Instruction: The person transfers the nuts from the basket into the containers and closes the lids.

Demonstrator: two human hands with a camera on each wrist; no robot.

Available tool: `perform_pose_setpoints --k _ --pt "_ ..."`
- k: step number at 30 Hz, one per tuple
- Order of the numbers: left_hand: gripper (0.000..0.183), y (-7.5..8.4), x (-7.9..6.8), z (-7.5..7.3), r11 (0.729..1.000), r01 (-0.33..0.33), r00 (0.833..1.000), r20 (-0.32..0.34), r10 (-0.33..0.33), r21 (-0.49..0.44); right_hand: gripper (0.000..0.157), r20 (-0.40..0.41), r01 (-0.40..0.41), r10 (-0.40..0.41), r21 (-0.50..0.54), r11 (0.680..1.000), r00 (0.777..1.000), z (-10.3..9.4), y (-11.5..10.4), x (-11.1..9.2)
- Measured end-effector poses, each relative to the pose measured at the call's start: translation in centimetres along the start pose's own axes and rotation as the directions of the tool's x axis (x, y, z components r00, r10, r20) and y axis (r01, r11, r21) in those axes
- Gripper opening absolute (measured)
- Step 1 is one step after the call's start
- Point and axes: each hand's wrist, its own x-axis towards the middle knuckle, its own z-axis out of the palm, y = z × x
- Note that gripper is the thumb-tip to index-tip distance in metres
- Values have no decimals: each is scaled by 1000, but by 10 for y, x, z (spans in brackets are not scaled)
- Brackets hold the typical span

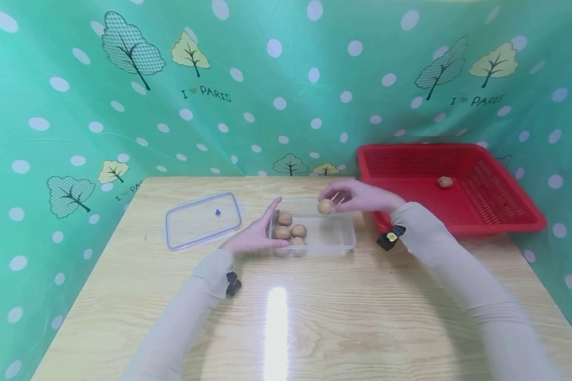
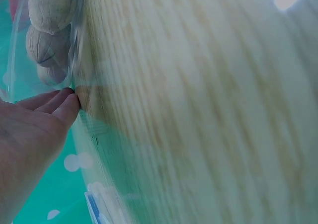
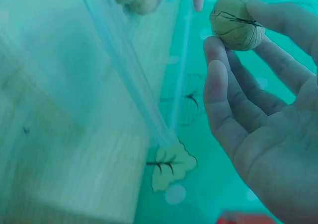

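A walnut point(image 1: 324, 206) is pinched between the thumb and fingertips of my right hand point(image 1: 357, 196), above the back wall of a clear plastic container point(image 1: 331, 247). In the right wrist view this walnut point(image 3: 237, 23) shows its dark seam, held at the fingertips. My left hand point(image 1: 255, 236) holds the container's left end, thumb and fingers spread across its width. Several walnuts point(image 1: 298, 230) lie grouped in the left part of the container. In the left wrist view the fingers point(image 2: 64, 107) touch the lower corner, close to the walnuts point(image 2: 52, 10) behind the clear wall.
A red plastic basket point(image 1: 419, 198) stands at the back right with one walnut point(image 1: 445, 182) in it. To the left of the container lies a clear lid point(image 1: 195, 225) with a blue seal, a small blue piece point(image 1: 217, 212) on it. A green patterned curtain point(image 1: 248, 79) hangs behind the table.
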Motion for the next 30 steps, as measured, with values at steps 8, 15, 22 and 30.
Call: perform_pose_setpoints --k 8,15,22,30 --pt "111 -16 4 1 993 37 998 -62 -30 113 35 18 -13 14 -27 1000 1000 21 2 13" --pt "110 -16 4 1 994 33 998 -64 -26 108 34 13 16 -16 -55 998 1000 34 -2 22" --pt "111 -11 1 0 995 41 998 -46 -37 96 34 -5 -7 7 -41 999 1000 44 -1 31" --pt "109 16 -7 0 995 49 999 -7 -48 84 34 -46 -113 112 -30 993 993 58 3 38"
